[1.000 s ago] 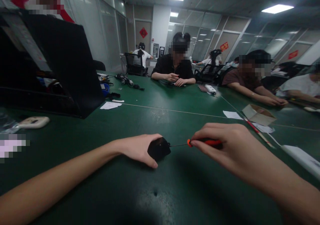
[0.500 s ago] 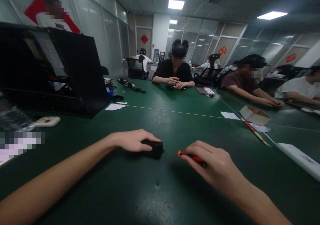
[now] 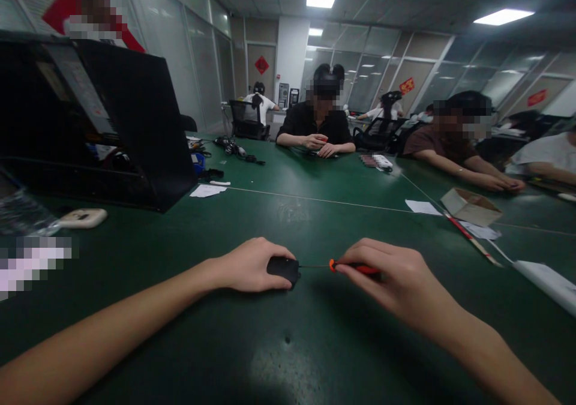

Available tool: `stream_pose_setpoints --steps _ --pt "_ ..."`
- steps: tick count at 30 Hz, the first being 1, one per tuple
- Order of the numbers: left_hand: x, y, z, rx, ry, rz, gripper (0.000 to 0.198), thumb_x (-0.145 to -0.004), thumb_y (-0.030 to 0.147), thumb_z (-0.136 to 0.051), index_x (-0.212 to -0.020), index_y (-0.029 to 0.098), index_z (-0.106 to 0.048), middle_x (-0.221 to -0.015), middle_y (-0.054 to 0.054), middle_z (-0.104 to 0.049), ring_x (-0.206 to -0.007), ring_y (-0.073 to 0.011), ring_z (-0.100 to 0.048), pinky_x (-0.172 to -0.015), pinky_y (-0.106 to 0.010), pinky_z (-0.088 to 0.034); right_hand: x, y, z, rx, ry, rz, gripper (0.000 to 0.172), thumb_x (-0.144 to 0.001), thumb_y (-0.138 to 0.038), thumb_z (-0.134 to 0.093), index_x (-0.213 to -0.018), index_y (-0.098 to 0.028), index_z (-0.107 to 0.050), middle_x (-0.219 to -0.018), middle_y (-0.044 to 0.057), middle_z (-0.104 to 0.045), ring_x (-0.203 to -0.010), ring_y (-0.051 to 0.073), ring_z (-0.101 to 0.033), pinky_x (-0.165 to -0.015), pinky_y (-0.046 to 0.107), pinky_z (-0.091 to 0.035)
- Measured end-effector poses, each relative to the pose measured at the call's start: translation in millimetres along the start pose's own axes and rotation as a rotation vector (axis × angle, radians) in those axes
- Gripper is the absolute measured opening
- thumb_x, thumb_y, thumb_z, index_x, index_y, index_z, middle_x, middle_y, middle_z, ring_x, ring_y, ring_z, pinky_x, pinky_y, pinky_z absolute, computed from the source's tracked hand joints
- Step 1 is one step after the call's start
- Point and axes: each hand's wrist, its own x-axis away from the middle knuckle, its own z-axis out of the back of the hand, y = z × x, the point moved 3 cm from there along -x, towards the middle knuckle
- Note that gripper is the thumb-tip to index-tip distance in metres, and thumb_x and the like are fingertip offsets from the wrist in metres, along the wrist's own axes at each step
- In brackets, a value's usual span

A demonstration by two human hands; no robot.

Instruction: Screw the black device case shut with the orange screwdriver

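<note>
My left hand (image 3: 252, 265) lies on the green table (image 3: 315, 345) with its fingers wrapped round a small black device (image 3: 283, 269), pressing it flat. My right hand (image 3: 387, 273) is closed on an orange-handled screwdriver (image 3: 355, 267). The thin metal shaft points left and its tip meets the right side of the black device.
An open black computer case (image 3: 112, 123) stands at the left, with a pale remote-like object (image 3: 83, 217) in front of it. A cardboard box (image 3: 470, 206), papers and a red stick (image 3: 474, 240) lie at the right. Other people sit working round the far side of the table.
The black device, tilted up a second ago, now lies flat under my left hand. My right hand has come closer to it with the screwdriver, its shaft still at the device's side.
</note>
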Motion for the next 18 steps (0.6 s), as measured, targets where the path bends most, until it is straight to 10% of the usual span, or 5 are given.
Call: stream_pose_setpoints --steps 18 --pt "1 -6 -10.9 0.106 0.137 -0.037 0.047 -0.082 0.052 -0.069 -0.120 0.025 -0.072 -0.115 -0.002 -0.077 -0.103 -0.0219 -0.073 -0.091 -0.031 -0.051 0 16 1 -0.098 -0.001 -0.246 0.016 -0.092 -0.032 -0.062 -0.085 -0.022 -0.072 -0.082 0.002 -0.074 -0.074 0.016 -0.069 -0.068 0.027 -0.052"
